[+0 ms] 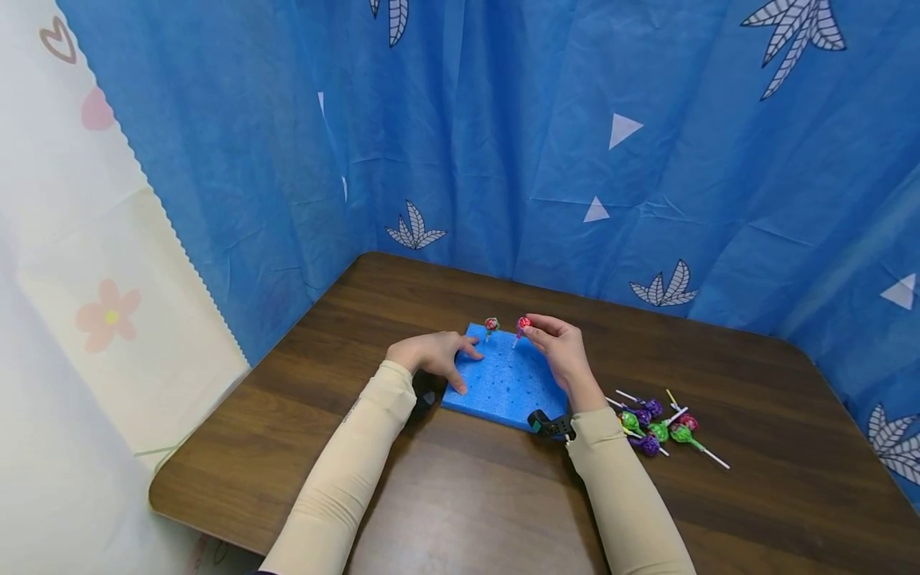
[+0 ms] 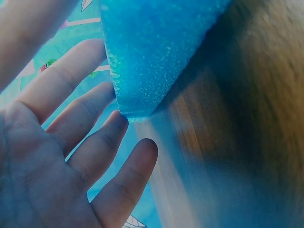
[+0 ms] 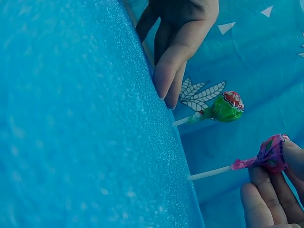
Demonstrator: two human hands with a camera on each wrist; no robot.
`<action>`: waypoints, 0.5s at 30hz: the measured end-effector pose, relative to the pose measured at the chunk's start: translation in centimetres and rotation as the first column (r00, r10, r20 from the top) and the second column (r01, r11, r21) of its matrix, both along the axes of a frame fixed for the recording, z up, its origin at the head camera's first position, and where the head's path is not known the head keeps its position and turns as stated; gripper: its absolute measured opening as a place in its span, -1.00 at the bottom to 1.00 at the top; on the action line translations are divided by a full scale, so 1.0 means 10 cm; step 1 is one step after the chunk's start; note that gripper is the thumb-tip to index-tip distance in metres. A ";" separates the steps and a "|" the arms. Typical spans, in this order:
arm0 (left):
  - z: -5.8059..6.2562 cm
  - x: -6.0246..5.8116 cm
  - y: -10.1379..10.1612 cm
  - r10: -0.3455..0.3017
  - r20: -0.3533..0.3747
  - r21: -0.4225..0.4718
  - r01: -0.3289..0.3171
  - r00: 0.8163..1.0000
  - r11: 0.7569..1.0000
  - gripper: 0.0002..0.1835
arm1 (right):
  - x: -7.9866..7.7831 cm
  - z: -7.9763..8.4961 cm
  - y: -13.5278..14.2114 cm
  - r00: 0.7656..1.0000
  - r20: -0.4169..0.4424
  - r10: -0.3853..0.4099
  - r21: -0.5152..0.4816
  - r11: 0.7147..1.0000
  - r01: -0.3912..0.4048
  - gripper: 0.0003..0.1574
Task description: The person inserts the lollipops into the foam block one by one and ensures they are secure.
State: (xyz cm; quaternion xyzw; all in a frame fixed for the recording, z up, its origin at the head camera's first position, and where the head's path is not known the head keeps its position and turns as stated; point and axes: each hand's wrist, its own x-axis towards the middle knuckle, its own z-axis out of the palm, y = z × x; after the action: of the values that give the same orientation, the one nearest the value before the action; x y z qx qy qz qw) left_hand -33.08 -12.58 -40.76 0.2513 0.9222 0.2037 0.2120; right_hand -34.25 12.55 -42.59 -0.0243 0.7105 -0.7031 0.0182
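A blue foam board (image 1: 499,391), dotted with dark spots, lies flat toward the table's (image 1: 431,495) far edge; a pink-wrapped lollipop (image 3: 270,156) tilts slightly over it, head up, white stick meeting the foam.

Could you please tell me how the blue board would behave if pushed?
The blue board is probably light for its size, since its grainy, pitted surface looks like foam. Lying flat on the table, it would likely slide rather than tip.
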 end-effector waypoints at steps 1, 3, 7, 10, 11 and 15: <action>0.00 0.00 0.00 0.000 -0.001 0.000 0.000 1.000 1.000 -0.25 | 0.00 0.00 0.00 1.000 0.001 -0.001 -0.001 1.000 0.001 -0.49; 0.00 0.00 0.00 0.003 -0.004 0.002 -0.003 1.000 1.000 -0.25 | 0.00 0.00 0.00 1.000 0.001 -0.005 -0.001 1.000 0.005 -0.50; 0.00 -0.01 0.00 0.004 -0.004 0.002 -0.004 1.000 1.000 -0.24 | 0.01 0.00 -0.01 1.000 0.000 -0.007 0.001 1.000 0.007 -0.50; 0.00 -0.01 0.00 0.003 -0.004 -0.001 -0.003 1.000 1.000 -0.25 | 0.01 0.00 -0.02 1.000 0.003 -0.006 -0.001 1.000 0.006 -0.51; 0.00 -0.01 0.00 0.003 -0.003 -0.001 -0.003 1.000 1.000 -0.25 | 0.01 0.00 -0.02 1.000 0.005 -0.004 0.000 1.000 0.004 -0.51; -0.02 -0.01 0.00 0.007 0.000 0.001 -0.007 1.000 1.000 -0.25 | 0.02 -0.01 -0.03 1.000 0.023 -0.003 0.007 1.000 0.003 -0.52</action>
State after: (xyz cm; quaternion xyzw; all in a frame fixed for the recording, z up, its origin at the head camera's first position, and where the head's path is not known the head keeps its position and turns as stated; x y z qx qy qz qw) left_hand -33.19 -12.59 -40.92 0.2481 0.9230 0.2048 0.2110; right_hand -34.05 12.25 -42.67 -0.0153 0.7129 -0.7007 0.0253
